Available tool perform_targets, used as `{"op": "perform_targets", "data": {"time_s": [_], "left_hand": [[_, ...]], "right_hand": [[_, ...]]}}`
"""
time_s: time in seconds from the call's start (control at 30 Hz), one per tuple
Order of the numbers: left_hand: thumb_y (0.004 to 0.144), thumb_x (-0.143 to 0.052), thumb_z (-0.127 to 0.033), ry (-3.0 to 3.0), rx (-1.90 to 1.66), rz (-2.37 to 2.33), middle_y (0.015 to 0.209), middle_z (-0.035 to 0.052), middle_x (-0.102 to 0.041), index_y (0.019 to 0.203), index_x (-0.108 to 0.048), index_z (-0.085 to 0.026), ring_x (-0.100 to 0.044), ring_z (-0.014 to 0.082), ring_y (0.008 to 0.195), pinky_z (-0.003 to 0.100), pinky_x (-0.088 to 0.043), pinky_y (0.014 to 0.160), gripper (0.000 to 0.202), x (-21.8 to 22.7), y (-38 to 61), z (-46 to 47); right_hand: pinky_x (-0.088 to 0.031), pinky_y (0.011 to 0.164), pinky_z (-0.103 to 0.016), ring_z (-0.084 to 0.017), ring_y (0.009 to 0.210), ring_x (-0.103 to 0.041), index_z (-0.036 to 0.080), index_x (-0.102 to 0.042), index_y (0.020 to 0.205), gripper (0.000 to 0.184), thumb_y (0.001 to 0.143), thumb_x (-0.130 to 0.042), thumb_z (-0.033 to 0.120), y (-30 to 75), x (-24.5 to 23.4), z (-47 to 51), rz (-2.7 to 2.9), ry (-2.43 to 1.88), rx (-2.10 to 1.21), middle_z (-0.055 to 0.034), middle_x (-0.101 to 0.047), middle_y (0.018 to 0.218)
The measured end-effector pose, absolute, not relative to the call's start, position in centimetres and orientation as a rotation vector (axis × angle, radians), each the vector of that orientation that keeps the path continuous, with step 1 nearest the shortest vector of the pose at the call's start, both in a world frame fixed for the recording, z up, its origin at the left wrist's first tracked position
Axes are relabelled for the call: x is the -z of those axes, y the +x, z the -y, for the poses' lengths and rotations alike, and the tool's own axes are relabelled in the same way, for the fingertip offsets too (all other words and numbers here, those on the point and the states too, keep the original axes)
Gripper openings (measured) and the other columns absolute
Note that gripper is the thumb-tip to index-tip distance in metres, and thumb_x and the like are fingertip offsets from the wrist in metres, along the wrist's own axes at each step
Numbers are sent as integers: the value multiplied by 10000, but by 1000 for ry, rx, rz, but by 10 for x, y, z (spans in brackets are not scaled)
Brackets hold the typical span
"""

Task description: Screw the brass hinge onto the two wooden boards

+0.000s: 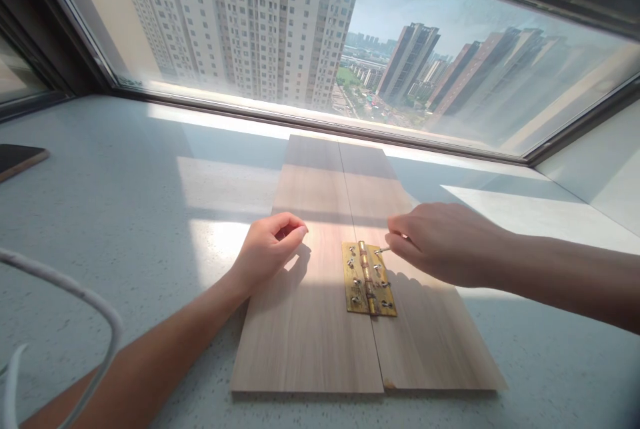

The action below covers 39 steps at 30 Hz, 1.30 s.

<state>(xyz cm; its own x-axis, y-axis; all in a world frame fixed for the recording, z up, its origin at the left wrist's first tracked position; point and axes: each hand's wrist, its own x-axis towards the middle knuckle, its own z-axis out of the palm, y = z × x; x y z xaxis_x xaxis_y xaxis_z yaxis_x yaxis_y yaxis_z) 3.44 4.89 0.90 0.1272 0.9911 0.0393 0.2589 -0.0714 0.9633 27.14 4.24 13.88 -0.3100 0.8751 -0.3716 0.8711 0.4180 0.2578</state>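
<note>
Two pale wooden boards (310, 336) lie side by side with a narrow seam between them. A brass hinge (369, 279) lies across the seam, its knuckle along it, with several screws sticking up from both leaves. My right hand (435, 242) is closed around a thin screwdriver (386, 249); its metal shaft reaches the top screw on the right leaf, and its handle is hidden in my fist. Over the left board, my left hand (275, 246) has thumb and forefinger pinched together, apart from the hinge. Anything between those fingertips is too small to make out.
The boards rest on a speckled white sill (150, 216) below a large dark-framed window (320, 126). A white cable (100, 309) loops at the lower left. A dark flat object (20, 159) lies at the far left. A white wall (600, 156) stands on the right.
</note>
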Motion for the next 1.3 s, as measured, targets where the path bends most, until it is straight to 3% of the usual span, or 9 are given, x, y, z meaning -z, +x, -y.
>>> {"op": "perform_targets", "data": {"time_s": [0.17, 0.3, 0.5, 0.63, 0.83, 0.97, 1.07, 1.17, 1.3], "left_hand": [[834, -600, -300, 1489, -1013, -1271, 625, -26, -603, 732, -658, -175, -531, 108, 569, 220, -404, 541, 171, -9, 34, -50], [838, -595, -310, 1491, -1007, -1272, 631, -21, -608, 739, -661, -178, -532, 117, 576, 229, -400, 544, 178, -9, 34, -50], [835, -593, -305, 1490, -1008, -1273, 636, -18, -611, 736, -662, -179, -534, 116, 582, 230, -405, 544, 174, -9, 34, -49], [826, -598, -295, 1477, -999, -1289, 642, -18, -618, 735, -666, -180, -534, 109, 580, 222, -406, 536, 162, -11, 35, -50], [829, -595, -292, 1480, -1001, -1300, 641, -19, -617, 732, -662, -177, -530, 104, 581, 222, -406, 544, 165, -11, 35, -50], [833, -590, -285, 1496, -1001, -1296, 636, -19, -610, 726, -659, -175, -525, 107, 590, 225, -405, 553, 168, -10, 34, -49], [830, -596, -288, 1499, -1000, -1291, 636, -19, -611, 729, -661, -173, -525, 106, 584, 225, -405, 550, 167, -10, 34, -49], [825, -601, -289, 1485, -1006, -1297, 639, -19, -616, 730, -660, -170, -526, 104, 573, 222, -403, 540, 163, -11, 35, -50], [830, -600, -289, 1488, -1009, -1289, 636, -24, -615, 734, -662, -173, -530, 102, 577, 214, -403, 541, 163, -11, 34, -50]], "right_hand": [[-281, 482, -289, -151, 516, -473, 217, -660, 766, 244, 814, -560, 434, 276, -143, -53, -1910, 2019, 583, -11, -573, 624], [-217, 429, -285, -104, 385, -323, 200, -586, 597, 481, 884, -421, 549, 281, -143, -63, -1606, 2070, 848, 15, -414, 499], [-281, 454, -294, -130, 425, -396, 211, -425, 500, 520, 915, -388, 523, 293, -140, -67, -1936, 1644, 499, -14, -459, 494], [-243, 476, -299, -136, 449, -373, 207, -435, 522, 500, 935, -393, 485, 299, -140, -62, -2150, 1315, 146, -31, -513, 524], [-165, 515, -287, -117, 457, -335, 206, -551, 695, 150, 840, -546, 171, 304, -138, -61, -2337, 1002, -172, -12, -566, 618], [-188, 518, -292, -136, 460, -358, 218, -541, 692, 277, 872, -529, 429, 298, -134, -51, -2282, 1304, -64, -11, -524, 555], [-239, 520, -301, -165, 513, -447, 216, -544, 678, 348, 922, -400, 417, 290, -135, -46, -2223, 1576, 143, -31, -550, 575], [-298, 519, -297, -169, 548, -504, 218, -608, 771, 314, 898, -432, 446, 286, -139, -50, -2090, 1832, 373, -30, -610, 653], [-332, 532, -318, -180, 546, -519, 206, -508, 572, 560, 918, -300, 594, 287, -140, -59, -1877, 1906, 303, -58, -594, 634]]}}
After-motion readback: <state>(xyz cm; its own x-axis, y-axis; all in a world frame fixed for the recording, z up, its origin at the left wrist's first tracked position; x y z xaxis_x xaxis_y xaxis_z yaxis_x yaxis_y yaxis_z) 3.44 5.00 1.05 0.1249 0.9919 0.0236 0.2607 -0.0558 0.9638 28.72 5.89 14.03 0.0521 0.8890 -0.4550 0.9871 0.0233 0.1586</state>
